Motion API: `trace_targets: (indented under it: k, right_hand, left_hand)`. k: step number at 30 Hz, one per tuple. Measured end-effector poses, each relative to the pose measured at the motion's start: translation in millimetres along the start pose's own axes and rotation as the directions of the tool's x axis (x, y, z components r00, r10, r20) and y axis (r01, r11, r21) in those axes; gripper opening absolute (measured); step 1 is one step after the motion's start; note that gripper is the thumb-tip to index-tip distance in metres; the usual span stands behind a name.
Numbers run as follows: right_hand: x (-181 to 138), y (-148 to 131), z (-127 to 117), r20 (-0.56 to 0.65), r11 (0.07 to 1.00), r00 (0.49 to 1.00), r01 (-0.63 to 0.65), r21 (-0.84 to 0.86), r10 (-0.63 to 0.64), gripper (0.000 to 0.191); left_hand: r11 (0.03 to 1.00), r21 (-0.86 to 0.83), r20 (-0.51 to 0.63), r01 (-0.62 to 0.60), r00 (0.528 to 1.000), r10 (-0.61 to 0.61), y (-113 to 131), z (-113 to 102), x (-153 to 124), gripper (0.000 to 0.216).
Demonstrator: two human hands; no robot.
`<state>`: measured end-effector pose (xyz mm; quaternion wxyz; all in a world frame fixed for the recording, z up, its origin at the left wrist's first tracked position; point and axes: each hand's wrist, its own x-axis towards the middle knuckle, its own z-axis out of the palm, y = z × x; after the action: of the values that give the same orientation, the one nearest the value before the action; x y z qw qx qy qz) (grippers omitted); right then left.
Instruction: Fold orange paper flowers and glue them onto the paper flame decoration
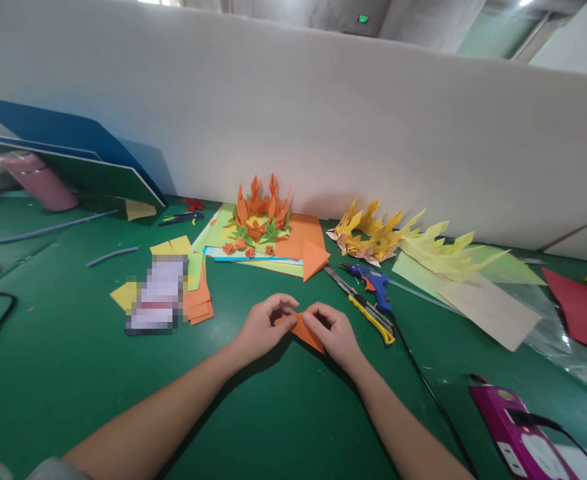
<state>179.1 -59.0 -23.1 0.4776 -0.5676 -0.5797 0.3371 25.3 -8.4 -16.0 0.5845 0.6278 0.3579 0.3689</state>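
Between my two hands is a folded piece of orange paper (307,333), with one pointed corner toward me on the right. My left hand (268,325) pinches its left part between thumb and fingers. On the other side, my right hand (334,332) grips the upper right edge, thumb close to the left thumb. Behind the hands lies a folded orange paper piece (314,259). Farther back stands an orange folded-paper crown (257,208) with green leaves, and small orange paper flowers (250,252) lie in front of it.
To the right lie a yellow utility knife (371,319), a blue glue gun (379,288), a yellow paper crown (366,230) and a pale yellow one (443,250). A phone (158,293) and orange sheets (199,303) are left. A purple power strip (516,427) sits near right.
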Motion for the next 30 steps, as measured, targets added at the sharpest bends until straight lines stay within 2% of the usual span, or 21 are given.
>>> trace_targets:
  k: [3,6,10,16,22,25,27,30]
  right_hand:
    - [0.4,0.7,0.5,-0.015,0.999,1.000,0.017,-0.032,-0.017,0.028]
    - [-0.6,0.1,1.3,-0.001,0.998,0.999,0.049,-0.042,-0.049,0.028]
    - [-2.4,-1.0,1.3,-0.043,0.993,0.994,0.102,-0.053,-0.104,0.027]
    - [-2.6,-3.1,-1.4,-0.242,0.997,0.967,0.076,-0.022,-0.079,0.026]
    - [1.6,-0.4,-5.8,-0.387,0.994,0.921,-0.007,0.112,0.050,0.028]
    - [3.3,1.5,-8.0,-0.394,0.988,0.916,-0.015,0.156,0.076,0.028]
    - [3.1,1.5,-7.7,-0.354,0.988,0.933,-0.006,0.157,0.061,0.028]
    - [1.0,0.4,-4.2,-0.234,0.995,0.972,0.019,0.094,0.004,0.028]
  left_hand:
    - [0.997,0.071,0.071,0.004,0.997,-0.009,-0.3,0.4,-1.1,0.015]
    - [0.988,0.157,0.088,0.013,0.996,-0.027,1.8,-0.2,-1.2,0.011]
    - [0.983,0.184,0.048,0.009,0.999,-0.018,4.9,0.2,-1.2,0.011]
    - [0.978,0.202,-0.108,-0.053,0.991,0.076,4.8,-0.4,-1.6,0.014]
    - [1.000,-0.026,-0.219,0.011,0.976,-0.016,8.6,-3.5,0.4,0.024]
    - [0.990,-0.138,-0.255,0.000,0.966,-0.036,10.0,-3.6,2.2,0.030]
    - [0.983,-0.182,-0.222,0.001,0.974,-0.042,9.5,-2.7,2.3,0.032]
    - [0.971,-0.237,-0.074,0.045,0.995,-0.065,6.9,-0.4,0.5,0.033]
